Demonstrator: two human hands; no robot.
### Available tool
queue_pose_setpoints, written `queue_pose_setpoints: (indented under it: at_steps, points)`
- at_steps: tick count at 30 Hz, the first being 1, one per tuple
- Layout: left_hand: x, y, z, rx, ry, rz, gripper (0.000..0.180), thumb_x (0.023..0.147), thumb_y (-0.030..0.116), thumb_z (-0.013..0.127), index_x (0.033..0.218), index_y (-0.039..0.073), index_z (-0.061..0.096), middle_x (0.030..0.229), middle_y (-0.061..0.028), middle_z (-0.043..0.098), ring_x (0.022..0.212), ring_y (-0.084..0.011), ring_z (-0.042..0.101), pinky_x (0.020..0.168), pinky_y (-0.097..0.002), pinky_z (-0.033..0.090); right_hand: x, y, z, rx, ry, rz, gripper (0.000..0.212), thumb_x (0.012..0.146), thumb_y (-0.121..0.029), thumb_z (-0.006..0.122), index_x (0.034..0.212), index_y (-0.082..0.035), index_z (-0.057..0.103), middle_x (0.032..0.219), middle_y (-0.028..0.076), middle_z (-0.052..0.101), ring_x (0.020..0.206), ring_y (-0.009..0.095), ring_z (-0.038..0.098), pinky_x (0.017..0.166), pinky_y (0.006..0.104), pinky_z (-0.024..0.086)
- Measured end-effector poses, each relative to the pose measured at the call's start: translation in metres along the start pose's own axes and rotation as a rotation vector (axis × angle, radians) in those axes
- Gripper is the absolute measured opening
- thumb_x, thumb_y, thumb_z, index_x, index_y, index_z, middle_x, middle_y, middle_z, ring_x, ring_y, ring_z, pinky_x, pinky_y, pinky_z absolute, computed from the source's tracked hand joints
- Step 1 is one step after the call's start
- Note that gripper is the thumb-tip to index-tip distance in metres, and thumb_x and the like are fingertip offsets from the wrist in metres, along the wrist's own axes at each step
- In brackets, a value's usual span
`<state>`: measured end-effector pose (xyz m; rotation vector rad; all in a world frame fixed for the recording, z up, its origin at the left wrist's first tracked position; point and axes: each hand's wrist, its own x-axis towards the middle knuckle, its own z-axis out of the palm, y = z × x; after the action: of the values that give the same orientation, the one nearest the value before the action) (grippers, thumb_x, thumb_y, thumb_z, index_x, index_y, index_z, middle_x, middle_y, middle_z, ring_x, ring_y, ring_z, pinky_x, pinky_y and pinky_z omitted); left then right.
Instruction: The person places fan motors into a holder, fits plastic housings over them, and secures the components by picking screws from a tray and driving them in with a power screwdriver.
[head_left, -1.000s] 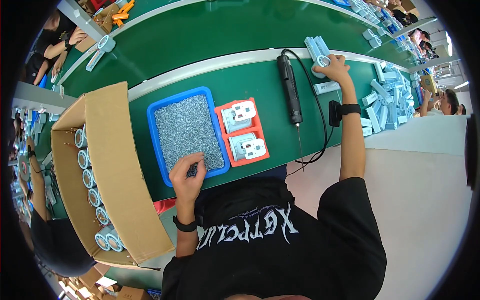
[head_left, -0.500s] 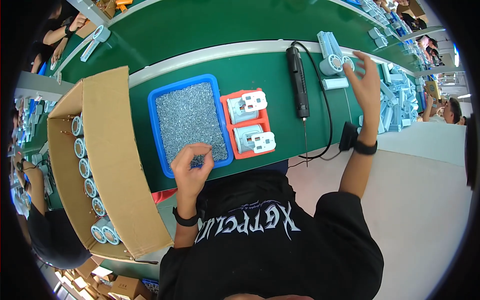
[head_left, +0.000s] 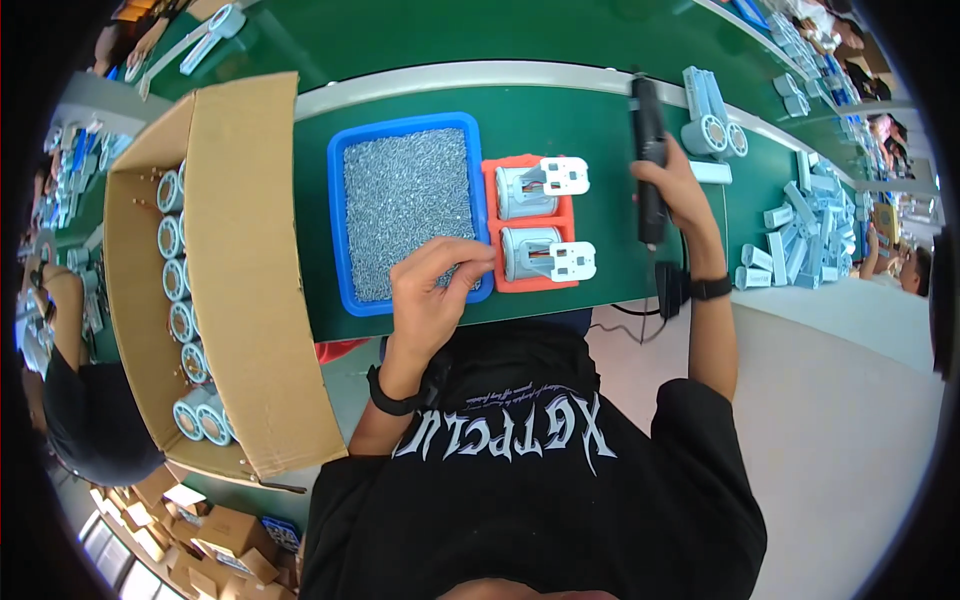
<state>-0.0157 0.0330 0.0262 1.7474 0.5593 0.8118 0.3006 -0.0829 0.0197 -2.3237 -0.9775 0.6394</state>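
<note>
My right hand (head_left: 682,188) is wrapped round a black electric screwdriver (head_left: 648,115), whose long thin bit points down toward the table's near edge. The fingertips of my left hand (head_left: 428,290) are pinched together over the near right corner of a blue tray (head_left: 338,215) full of small metal screws (head_left: 405,200). What the pinch holds, if anything, is too small to make out. Right beside those fingertips is a red fixture (head_left: 574,217) bearing two light-blue round housings (head_left: 520,193), each with a white plate (head_left: 573,262) on its right side.
At left stands an open cardboard box (head_left: 245,290) with several round light-blue parts inside. Light-blue fan-like units (head_left: 704,135) lie at the back right, near a heap of light-blue pieces (head_left: 800,235). A black cable (head_left: 632,311) hangs by the table's near edge. Other people work nearby.
My right hand has moved from the light-blue units to the screwdriver and gripped it. My left hand has shifted right, from over the screws to the fixture's edge.
</note>
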Motion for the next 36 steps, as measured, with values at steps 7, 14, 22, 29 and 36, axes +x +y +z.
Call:
queue_pose_setpoints:
  at_steps: [7, 14, 22, 29, 36]
  points:
    - [0.009, -0.001, 0.01, -0.238, -0.006, -0.005, 0.016, 0.071, -0.007, 0.069, 0.085, 0.001, 0.068, 0.081, -0.0083, 0.067, 0.074, -0.0167, 0.063, 0.065, -0.0268, 0.048, -0.094, -0.098, -0.086, 1.591, 0.006, -0.741, 0.044, 0.069, 0.0, 0.063, 0.11, -0.002, 0.048, 0.074, 0.002, 0.052, 0.055, 0.009, 0.051, 0.062, 0.0278, 0.055]
    - [0.008, 0.001, 0.021, -0.411, -0.155, -0.088, 0.015, 0.075, -0.01, 0.067, 0.089, -0.002, 0.066, 0.088, -0.0078, 0.063, 0.081, -0.0139, 0.059, 0.07, -0.0232, 0.047, -0.114, -0.175, -0.116, 1.679, 0.334, -1.247, 0.041, 0.077, -0.034, 0.069, 0.102, -0.007, 0.052, 0.065, -0.002, 0.053, 0.049, 0.008, 0.054, 0.046, 0.0205, 0.053]
    - [0.007, 0.003, 0.033, -0.366, -0.071, -0.022, 0.016, 0.075, -0.006, 0.066, 0.089, 0.001, 0.068, 0.083, -0.0077, 0.066, 0.072, -0.0148, 0.061, 0.065, -0.0259, 0.047, -0.113, -0.178, -0.111, 1.313, 0.121, -1.261, 0.046, 0.084, -0.032, 0.065, 0.118, -0.006, 0.05, 0.07, -0.003, 0.052, 0.054, 0.008, 0.053, 0.047, 0.0214, 0.051]
    - [0.007, 0.0, 0.034, -0.481, -0.124, -0.116, 0.014, 0.076, -0.009, 0.065, 0.089, -0.002, 0.068, 0.086, -0.0094, 0.066, 0.077, -0.0147, 0.062, 0.068, -0.0244, 0.049, -0.101, -0.165, -0.115, 1.369, -0.114, -1.224, 0.043, 0.076, -0.04, 0.069, 0.097, -0.007, 0.051, 0.064, -0.002, 0.056, 0.05, 0.008, 0.055, 0.047, 0.021, 0.053]
    - [0.001, -0.002, 0.041, -0.554, -0.11, -0.153, 0.015, 0.077, -0.009, 0.064, 0.089, -0.002, 0.068, 0.087, -0.0104, 0.067, 0.078, -0.0151, 0.064, 0.069, -0.0246, 0.05, -0.09, -0.138, -0.105, 1.51, -0.167, -1.084, 0.055, 0.059, -0.066, 0.073, 0.058, -0.014, 0.055, 0.056, -0.003, 0.06, 0.047, 0.008, 0.061, 0.049, 0.0201, 0.057]
